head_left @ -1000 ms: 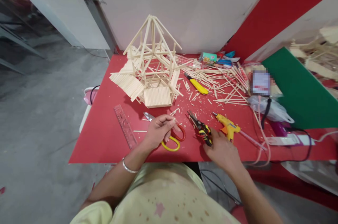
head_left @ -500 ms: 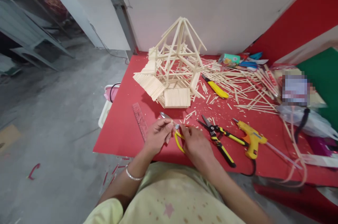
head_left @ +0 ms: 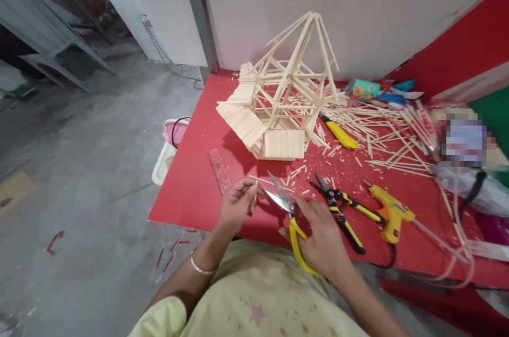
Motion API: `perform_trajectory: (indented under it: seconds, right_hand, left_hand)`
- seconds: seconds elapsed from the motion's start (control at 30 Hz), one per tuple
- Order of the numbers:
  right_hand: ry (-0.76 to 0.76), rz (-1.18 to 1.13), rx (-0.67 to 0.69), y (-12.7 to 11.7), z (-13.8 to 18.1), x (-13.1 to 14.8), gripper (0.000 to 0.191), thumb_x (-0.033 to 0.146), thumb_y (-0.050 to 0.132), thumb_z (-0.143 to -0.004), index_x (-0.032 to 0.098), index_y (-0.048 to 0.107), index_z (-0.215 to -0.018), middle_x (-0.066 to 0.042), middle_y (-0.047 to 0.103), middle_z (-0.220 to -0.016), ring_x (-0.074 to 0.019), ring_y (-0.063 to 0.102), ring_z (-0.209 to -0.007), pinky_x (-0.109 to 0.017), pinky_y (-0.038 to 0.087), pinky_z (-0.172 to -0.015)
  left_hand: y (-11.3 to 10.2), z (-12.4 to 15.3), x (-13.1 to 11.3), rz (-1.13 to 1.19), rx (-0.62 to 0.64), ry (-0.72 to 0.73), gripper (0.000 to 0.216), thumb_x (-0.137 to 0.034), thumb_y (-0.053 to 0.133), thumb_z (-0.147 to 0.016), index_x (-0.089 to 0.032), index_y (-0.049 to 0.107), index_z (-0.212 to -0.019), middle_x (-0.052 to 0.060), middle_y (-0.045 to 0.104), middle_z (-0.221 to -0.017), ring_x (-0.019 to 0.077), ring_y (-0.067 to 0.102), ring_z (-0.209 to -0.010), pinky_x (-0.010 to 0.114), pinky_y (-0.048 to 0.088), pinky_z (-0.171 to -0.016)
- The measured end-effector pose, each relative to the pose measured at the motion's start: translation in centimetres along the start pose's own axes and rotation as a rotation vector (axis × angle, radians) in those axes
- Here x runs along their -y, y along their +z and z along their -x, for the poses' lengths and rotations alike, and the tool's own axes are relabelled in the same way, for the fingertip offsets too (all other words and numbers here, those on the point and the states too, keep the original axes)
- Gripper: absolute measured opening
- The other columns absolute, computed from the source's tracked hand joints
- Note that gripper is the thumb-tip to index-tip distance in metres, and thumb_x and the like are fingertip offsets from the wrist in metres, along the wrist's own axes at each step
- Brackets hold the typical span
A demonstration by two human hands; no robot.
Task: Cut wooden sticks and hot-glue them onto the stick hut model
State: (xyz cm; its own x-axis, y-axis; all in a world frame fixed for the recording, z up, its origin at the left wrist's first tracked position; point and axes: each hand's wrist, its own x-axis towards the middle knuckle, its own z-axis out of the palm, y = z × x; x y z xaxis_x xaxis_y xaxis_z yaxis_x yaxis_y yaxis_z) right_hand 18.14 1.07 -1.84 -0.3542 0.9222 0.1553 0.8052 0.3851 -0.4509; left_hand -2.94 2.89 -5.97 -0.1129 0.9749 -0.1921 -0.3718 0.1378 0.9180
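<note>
My left hand (head_left: pixel 238 203) pinches a short piece of wooden stick (head_left: pixel 256 188) between thumb and fingertips. My right hand (head_left: pixel 323 231) grips yellow-handled scissors (head_left: pixel 283 202), whose blades are spread apart and point left towards my left fingers. A longer thin stick (head_left: pixel 274 184) lies behind the blades. Beyond both hands stands a model built of wooden sticks (head_left: pixel 284 138), with an open pointed frame on top and slatted panels low at its front and left side.
The red table (head_left: pixel 178 183) carries a clear ruler (head_left: pixel 218 171), a yellow utility knife (head_left: pixel 341 134), black-and-yellow pruning shears (head_left: pixel 338 210) and a yellow glue gun (head_left: pixel 392 215). Loose sticks (head_left: pixel 382 138) and offcuts lie at the back right. A pale wall (head_left: pixel 258 3) stands behind.
My right hand has drawn the scissors back to the right, and their blades are now spread wide. My left hand stays nearly in place with the stick piece. The view has shifted slightly.
</note>
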Motion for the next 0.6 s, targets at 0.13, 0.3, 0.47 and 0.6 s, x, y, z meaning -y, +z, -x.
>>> perform_trajectory:
  seconds: [0.13, 0.3, 0.47, 0.6]
  right_hand:
    - [0.028, 0.087, 0.065, 0.4, -1.0, 1.3, 0.053, 0.043, 0.058, -0.091, 0.024, 0.052, -0.141, -0.010, 0.064, -0.101, -0.0230, 0.063, -0.078, -0.032, 0.046, -0.062]
    - [-0.024, 0.164, 0.100, 1.2, -1.5, 1.2, 0.057, 0.047, 0.060, -0.090, 0.026, 0.051, -0.142, -0.010, 0.066, -0.104, -0.0230, 0.064, -0.081, -0.030, 0.043, -0.061]
    - [-0.044, 0.115, 0.133, 1.1, -1.9, 1.3, 0.054, 0.048, 0.059, -0.091, 0.027, 0.052, -0.141, -0.008, 0.066, -0.104, -0.0232, 0.066, -0.081, -0.031, 0.045, -0.062]
    - [-0.015, -0.034, 0.181, 0.9, -2.1, 1.4, 0.056, 0.051, 0.060, -0.092, 0.026, 0.052, -0.142, -0.009, 0.066, -0.108, -0.0239, 0.066, -0.087, -0.033, 0.049, -0.071]
  left_hand:
    - [0.0, 0.5, -0.7, -0.174, -0.011, 0.077, 0.023, -0.040, 0.070, -0.086, -0.018, 0.070, -0.091, -0.004, 0.058, -0.056, 0.0087, 0.048, -0.043, 0.020, 0.042, -0.044]
    - [-0.9, 0.7, -2.2, -0.400, -0.072, 0.231, 0.011, -0.027, 0.070, -0.082, -0.019, 0.076, -0.087, 0.005, 0.074, -0.083, 0.0167, 0.066, -0.074, 0.026, 0.052, -0.069]
    - [-1.4, 0.2, -3.1, -0.478, -0.004, 0.295, 0.015, -0.022, 0.063, -0.087, -0.020, 0.076, -0.081, 0.004, 0.074, -0.083, 0.0171, 0.066, -0.075, 0.027, 0.052, -0.073]
    - [-1.5, -0.1, -3.2, -0.486, -0.002, 0.303, 0.015, -0.021, 0.063, -0.085, -0.019, 0.076, -0.078, 0.004, 0.074, -0.080, 0.0172, 0.066, -0.075, 0.026, 0.051, -0.074]
